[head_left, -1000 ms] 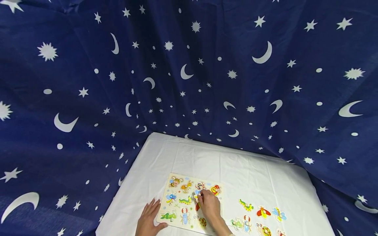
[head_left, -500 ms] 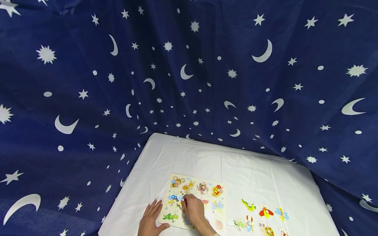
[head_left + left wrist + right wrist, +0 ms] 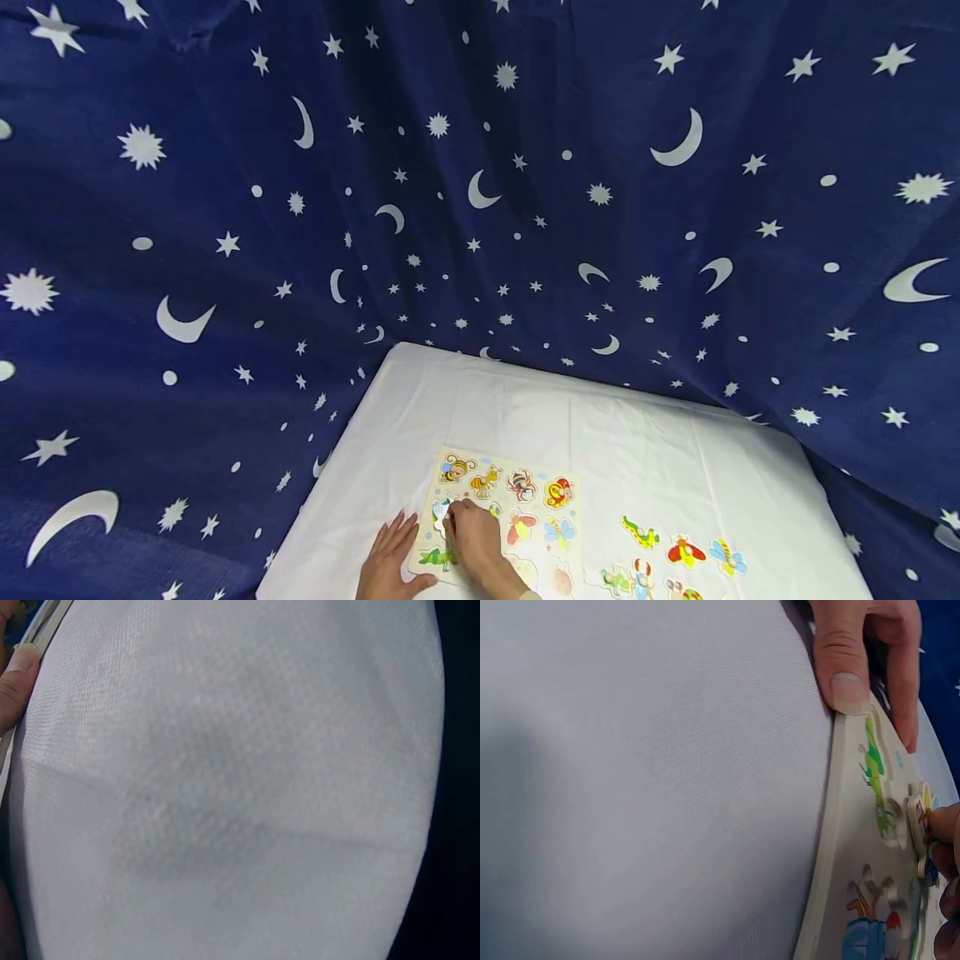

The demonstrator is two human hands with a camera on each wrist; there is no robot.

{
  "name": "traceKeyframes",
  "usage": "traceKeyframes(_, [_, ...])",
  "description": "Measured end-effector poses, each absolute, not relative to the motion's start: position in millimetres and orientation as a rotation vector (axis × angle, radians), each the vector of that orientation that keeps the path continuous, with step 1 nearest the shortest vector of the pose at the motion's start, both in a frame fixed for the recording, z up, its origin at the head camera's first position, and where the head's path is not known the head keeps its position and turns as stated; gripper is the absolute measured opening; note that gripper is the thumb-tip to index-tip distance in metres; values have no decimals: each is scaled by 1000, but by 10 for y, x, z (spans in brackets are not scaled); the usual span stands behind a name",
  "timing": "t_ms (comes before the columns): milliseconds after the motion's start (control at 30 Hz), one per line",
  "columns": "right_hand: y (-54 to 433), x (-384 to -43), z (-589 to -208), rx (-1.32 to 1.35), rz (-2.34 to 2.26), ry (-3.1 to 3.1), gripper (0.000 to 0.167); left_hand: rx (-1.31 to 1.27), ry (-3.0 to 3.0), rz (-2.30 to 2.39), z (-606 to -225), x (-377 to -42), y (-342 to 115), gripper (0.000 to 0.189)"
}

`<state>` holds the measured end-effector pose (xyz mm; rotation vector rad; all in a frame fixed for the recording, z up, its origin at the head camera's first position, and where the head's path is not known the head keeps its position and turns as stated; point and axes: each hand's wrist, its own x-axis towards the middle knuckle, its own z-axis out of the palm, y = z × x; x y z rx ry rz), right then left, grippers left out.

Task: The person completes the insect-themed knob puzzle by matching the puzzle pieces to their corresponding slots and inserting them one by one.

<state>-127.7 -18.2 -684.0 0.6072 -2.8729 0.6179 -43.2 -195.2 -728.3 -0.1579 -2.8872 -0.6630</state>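
A pale insect puzzle board [image 3: 504, 462] lies on the white cloth. My left hand [image 3: 387, 557] lies with straight fingers at its left edge, fingers on the cloth. In the right wrist view the left thumb [image 3: 847, 686] presses the board's corner. My right hand [image 3: 477, 536] is over the board's left part and pinches a small insect puzzle piece [image 3: 921, 829]. That piece stands tilted just above the board, showing its pale side with some yellow and blue; its exact kind is unclear. A green grasshopper picture [image 3: 875, 769] is near it. The right hand hides the board's middle.
Several loose pieces lie right of the board: a green caterpillar [image 3: 640, 532], a red-winged insect [image 3: 686, 552], a blue-winged insect [image 3: 727, 557], a grasshopper [image 3: 617, 581] and a stag beetle [image 3: 642, 578]. Dark blue star-patterned fabric [image 3: 480, 208] surrounds the white table [image 3: 637, 442].
My right hand has moved left across the board, from its centre-right to its left column, carrying the pinched piece. The left hand stays at the board's edge.
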Motion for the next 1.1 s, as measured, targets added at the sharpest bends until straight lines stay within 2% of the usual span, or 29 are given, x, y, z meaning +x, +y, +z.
traceKeyframes(233, [-210, -1272, -6901, 596, 603, -2931, 9, -253, -2711, -521, -7424, -389, -1939, 88])
traceKeyframes(1100, [-305, -1349, -6908, 622, 603, -2902, 12, -239, -2734, -548, -7362, -426, -1960, 92])
